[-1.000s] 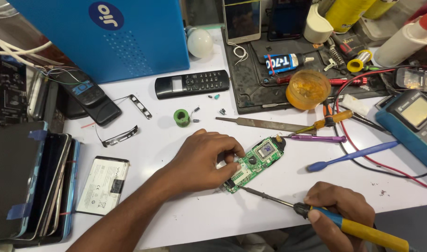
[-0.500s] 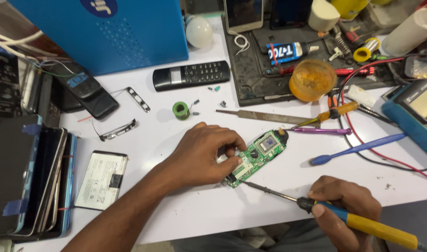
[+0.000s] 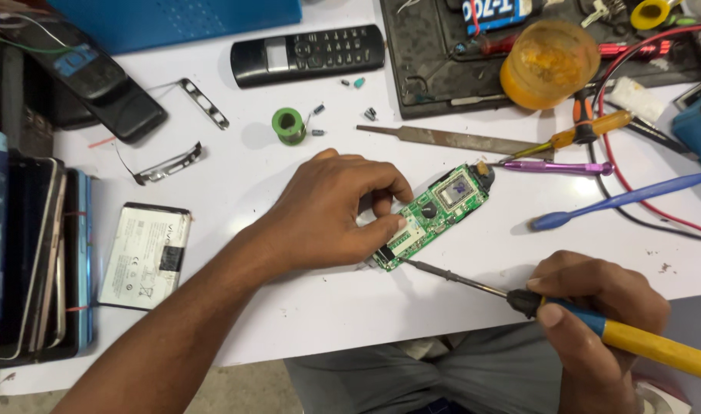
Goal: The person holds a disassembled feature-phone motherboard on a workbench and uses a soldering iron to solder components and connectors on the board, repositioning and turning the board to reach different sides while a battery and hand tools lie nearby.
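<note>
A white, labelled battery (image 3: 145, 255) lies left of the left hand (image 3: 331, 211), whose curled fingers pin the green board (image 3: 436, 214) to the table (image 3: 304, 307). The iron (image 3: 595, 326), gripped in the closed right hand (image 3: 595, 322), touches the board's near end. The blue box (image 3: 174, 19) has slid further out of view than before.

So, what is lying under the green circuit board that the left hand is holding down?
Only the white table shows around the small green circuit board. The left hand covers its near end, so anything beneath cannot be seen.
</note>
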Demonstrator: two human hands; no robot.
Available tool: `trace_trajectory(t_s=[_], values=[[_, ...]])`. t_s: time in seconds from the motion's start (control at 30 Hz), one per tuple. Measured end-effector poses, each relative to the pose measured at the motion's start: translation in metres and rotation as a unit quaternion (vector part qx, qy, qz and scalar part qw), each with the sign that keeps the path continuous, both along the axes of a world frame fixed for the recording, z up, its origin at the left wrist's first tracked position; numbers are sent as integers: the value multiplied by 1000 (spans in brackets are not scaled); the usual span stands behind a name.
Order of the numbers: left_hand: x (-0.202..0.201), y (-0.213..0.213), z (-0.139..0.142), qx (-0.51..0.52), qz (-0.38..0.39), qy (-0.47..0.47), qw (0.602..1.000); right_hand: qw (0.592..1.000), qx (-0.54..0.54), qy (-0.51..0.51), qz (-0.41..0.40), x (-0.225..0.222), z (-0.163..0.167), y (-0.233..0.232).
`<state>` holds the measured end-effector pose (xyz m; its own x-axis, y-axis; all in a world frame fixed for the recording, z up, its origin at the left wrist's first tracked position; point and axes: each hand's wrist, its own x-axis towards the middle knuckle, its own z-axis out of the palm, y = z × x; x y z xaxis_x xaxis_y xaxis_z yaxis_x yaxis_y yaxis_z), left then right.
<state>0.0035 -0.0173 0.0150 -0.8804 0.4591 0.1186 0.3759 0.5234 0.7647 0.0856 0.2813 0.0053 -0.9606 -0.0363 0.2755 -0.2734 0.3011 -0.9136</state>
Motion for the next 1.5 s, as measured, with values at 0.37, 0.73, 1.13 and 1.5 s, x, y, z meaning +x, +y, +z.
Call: trace_trajectory(t_s=[0.37, 0.73, 1.13, 1.5], values=[[0, -1, -2, -2, -10, 1, 1000, 1000, -7, -1, -3, 1, -2, 0], [2, -4, 2, -40, -39, -50, 997, 1000, -4, 8, 10, 0, -3, 0], [2, -5, -2, -23, -49, -8, 998, 1000, 11, 19, 11, -7, -7, 4], [2, 0, -5, -6, -22, 11, 1000, 999, 18, 40, 30, -3, -9, 5]])
